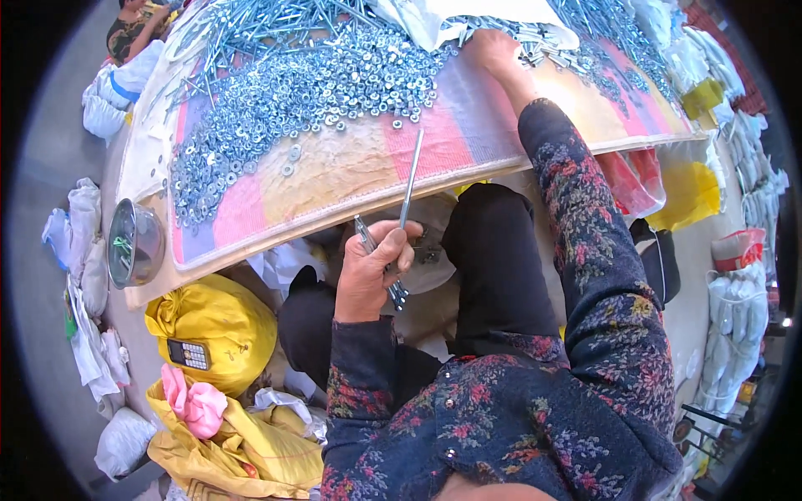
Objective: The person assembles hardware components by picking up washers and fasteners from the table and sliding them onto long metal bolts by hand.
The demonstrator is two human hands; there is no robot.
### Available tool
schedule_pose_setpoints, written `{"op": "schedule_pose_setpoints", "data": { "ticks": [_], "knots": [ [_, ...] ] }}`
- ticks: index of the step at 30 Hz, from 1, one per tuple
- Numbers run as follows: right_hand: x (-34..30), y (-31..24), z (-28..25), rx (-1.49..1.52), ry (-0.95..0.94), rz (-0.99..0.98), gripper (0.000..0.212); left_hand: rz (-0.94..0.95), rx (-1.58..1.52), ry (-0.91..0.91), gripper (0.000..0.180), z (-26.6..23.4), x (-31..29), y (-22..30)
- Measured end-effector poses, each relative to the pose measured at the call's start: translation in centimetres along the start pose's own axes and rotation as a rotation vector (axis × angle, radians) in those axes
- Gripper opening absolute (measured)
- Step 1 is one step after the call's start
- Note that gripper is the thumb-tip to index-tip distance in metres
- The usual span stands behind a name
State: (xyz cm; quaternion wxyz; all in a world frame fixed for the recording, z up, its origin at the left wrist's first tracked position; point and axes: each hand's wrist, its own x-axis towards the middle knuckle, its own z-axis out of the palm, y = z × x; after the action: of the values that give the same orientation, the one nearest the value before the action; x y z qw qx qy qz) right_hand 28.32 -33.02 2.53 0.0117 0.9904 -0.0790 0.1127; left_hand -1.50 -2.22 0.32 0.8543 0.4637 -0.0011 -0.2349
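- Head view: the person's left hand is closed in front of the table's near edge, gripping a long, thin silver metal rod that slants upward over the cloth, together with a cluster of shorter silver metal pieces; the palm and fingers cover their middles, so I cannot count them.
- The person's right hand reaches to the far part of the table, its fingers bent among silver metal pieces beside a crumpled white plastic sheet; the fingertips are hard to make out, and I cannot tell whether they grip anything.
- That sheet covers part of the metal pieces, and the upper edge cuts it off.
- A wide heap of small silver metal nuts and washers lies on a pink, yellow and lilac striped cloth; behind it, a tangle of long silver metal rods is also cut off above.
- At the table's left corner stands a clear, round plastic tub; the green things inside are too small to identify.
- Below, a dark keypad phone rests against a knotted yellow plastic bag, partly under the table.
- At upper left, another person shows only in part.
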Motion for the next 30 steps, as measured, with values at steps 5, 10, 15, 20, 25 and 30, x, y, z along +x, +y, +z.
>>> {"op": "schedule_pose_setpoints", "data": {
  "ticks": [5, 10, 15, 20, 25, 30],
  "knots": [
    [0.1, 2.6, -1.4, 0.249, -0.072, 0.026, 0.036, 0.008, 0.045, -0.039, 0.028, 0.9, 0.6, 0.4],
    [-7.5, 0.4, -3.1, 1.552, -0.395, -0.078, 0.025, 0.093, 0.001, 0.07, 0.027, 0.6, 0.6, -0.3],
    [-15.1, -3.7, -5.4, 1.839, -0.67, -0.253, 0.027, 0.099, 0.054, 0.203, 0.027, 0.2, 0.2, -0.5],
    [-17.6, -6.3, -5.7, 1.872, -0.719, -0.408, 0.034, 0.126, 0.022, 0.253, 0.023, -0.6, -1.0, -0.4],
    [-18.8, -8.4, -5.7, 1.77, -0.638, -0.41, 0.031, 0.119, -0.002, 0.287, 0.023, -2.1, -2.3, 0.0],
    [-18.0, -9.1, -5.0, 1.535, -0.465, -0.411, 0.019, 0.127, -0.01, 0.278, 0.023, -3.2, -3.1, 0.0]
  ]
}}
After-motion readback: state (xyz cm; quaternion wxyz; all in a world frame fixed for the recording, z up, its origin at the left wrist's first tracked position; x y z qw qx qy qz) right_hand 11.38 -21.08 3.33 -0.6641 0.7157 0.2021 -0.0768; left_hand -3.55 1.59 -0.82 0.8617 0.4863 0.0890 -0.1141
